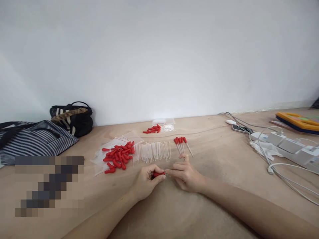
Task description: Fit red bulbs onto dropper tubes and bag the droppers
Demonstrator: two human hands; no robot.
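My left hand (147, 181) pinches a red rubber bulb (158, 174) near the middle of the table. Fingertips of my right hand (185, 174) meet at the bulb's right end, closed on a thin clear tube (166, 173), mostly hidden by the fingers. Beyond my left hand, a row of clear tubes (153, 151) lies side by side. A pile of red bulbs (119, 156) rests on plastic bags to their left. Several tubes with red bulbs fitted (181, 143) lie just past my right hand.
Farther back are a small group of red bulbs (152, 129) and thin clear pieces on a bag (164, 121). Striped (37, 137) and black bags (81, 121) stand left. Right are a power strip (286, 147), cables, a phone (241, 128) and a yellow-blue object (297, 122).
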